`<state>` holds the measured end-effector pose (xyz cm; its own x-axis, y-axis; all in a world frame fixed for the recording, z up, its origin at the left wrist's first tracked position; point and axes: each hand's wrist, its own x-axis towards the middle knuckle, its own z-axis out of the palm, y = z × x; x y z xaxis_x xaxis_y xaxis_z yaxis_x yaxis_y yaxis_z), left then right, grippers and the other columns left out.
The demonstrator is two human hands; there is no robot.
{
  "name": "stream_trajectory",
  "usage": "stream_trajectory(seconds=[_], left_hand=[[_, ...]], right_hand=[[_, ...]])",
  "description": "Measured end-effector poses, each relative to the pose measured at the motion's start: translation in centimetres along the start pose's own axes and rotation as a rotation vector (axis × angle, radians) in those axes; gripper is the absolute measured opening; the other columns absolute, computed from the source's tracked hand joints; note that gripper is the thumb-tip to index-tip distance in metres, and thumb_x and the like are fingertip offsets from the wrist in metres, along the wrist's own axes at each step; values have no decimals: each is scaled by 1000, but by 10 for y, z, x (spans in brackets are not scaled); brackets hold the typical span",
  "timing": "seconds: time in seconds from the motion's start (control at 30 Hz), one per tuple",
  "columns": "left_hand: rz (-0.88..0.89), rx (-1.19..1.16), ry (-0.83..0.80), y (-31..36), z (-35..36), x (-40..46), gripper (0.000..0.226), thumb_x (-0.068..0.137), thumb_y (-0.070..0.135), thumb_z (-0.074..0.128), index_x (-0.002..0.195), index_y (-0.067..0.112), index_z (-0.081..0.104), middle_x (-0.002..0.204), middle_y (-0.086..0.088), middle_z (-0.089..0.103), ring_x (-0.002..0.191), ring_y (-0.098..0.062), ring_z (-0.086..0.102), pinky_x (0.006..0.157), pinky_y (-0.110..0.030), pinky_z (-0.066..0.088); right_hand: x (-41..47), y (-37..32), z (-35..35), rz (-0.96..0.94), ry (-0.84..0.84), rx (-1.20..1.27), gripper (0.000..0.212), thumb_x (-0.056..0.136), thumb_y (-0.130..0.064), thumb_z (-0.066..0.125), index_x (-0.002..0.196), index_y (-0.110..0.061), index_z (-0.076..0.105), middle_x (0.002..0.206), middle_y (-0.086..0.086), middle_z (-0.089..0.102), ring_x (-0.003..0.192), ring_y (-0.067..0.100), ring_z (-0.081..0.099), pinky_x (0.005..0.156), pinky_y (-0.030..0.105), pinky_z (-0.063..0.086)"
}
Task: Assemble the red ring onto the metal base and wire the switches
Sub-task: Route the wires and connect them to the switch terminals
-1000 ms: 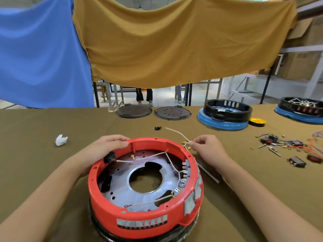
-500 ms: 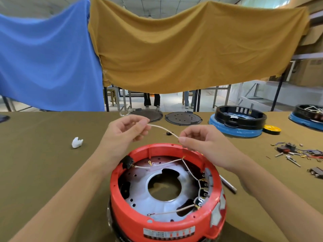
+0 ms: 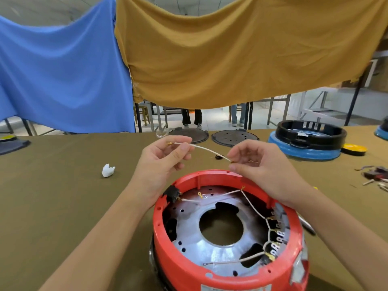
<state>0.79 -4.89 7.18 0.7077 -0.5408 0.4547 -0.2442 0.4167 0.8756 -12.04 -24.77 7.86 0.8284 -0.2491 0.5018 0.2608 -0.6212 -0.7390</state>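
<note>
The left hand (image 3: 162, 162) pinches one end of a short white wire (image 3: 206, 150) between thumb and fingers; the right hand (image 3: 260, 164) pinches the opposite end. The wire spans the gap between both hands. The red ring (image 3: 210, 267) sits on the metal base (image 3: 193, 234) directly below the hands, switches (image 3: 277, 238) under the right wrist.

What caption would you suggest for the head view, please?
Both hands, left and right, hold a white wire above the red ring.
</note>
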Motion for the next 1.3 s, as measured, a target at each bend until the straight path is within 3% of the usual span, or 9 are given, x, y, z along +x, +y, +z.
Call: stream_trajectory(seconds=[0.1, 0.23, 0.37, 0.57, 0.9, 1.07, 1.3], left_hand=[[-9, -20, -15, 2, 1, 0, 22, 73, 33, 78, 94, 26, 79, 88, 0, 74, 76, -9, 63, 65, -20, 50], [-31, -46, -23, 2, -1, 0, 15, 75, 30, 76, 90, 27, 78, 89, 2, 74, 75, -9, 64, 64, -21, 49], [-35, -67, -9, 0, -2, 1, 11, 82, 19, 70, 88, 24, 77, 91, 2, 75, 73, -7, 64, 63, -19, 50], [-104, -75, 60, -7, -9, 2, 16, 80, 20, 69, 95, 18, 73, 93, 1, 75, 70, -6, 62, 62, -20, 50], [-120, -74, 70, -11, -8, 6, 13, 77, 23, 71, 87, 25, 79, 94, 0, 76, 66, -5, 62, 58, -18, 51], [-94, -77, 92, -9, -7, 6, 21, 75, 18, 72, 96, 22, 69, 92, -2, 75, 66, -8, 63, 58, -19, 51], [-102, -76, 47, -7, -10, 6, 11, 74, 17, 74, 80, 24, 67, 89, -2, 75, 66, -9, 64, 58, -21, 52]], right_hand=[[-1, -1, 1, 0, 44, 20, 20, 79, 0, 79, 85, -17, 72, 77, -1, 71, 73, 8, 66, 71, 15, 52], [0, 1, 0, 0, 67, 8, 20, 77, -2, 81, 79, -20, 73, 73, -1, 72, 70, 10, 66, 69, 18, 54], [-2, -1, -1, -22, 52, 25, 20, 75, -4, 84, 81, -21, 74, 75, 0, 72, 71, 11, 66, 70, 19, 55], [-5, -3, -2, -79, 22, 178, 24, 70, -2, 86, 86, -15, 73, 82, 3, 73, 76, 12, 68, 75, 19, 55], [-6, -2, -5, -110, 7, 277, 27, 69, 2, 85, 89, -10, 70, 85, 3, 72, 79, 16, 68, 78, 22, 57], [-6, -1, -3, -120, 25, 300, 27, 67, 1, 85, 86, -11, 71, 81, -1, 72, 76, 11, 67, 74, 17, 54], [-7, 0, -5, -109, 52, 276, 25, 69, -4, 84, 87, -15, 71, 83, -3, 72, 78, 9, 68, 75, 17, 54]])
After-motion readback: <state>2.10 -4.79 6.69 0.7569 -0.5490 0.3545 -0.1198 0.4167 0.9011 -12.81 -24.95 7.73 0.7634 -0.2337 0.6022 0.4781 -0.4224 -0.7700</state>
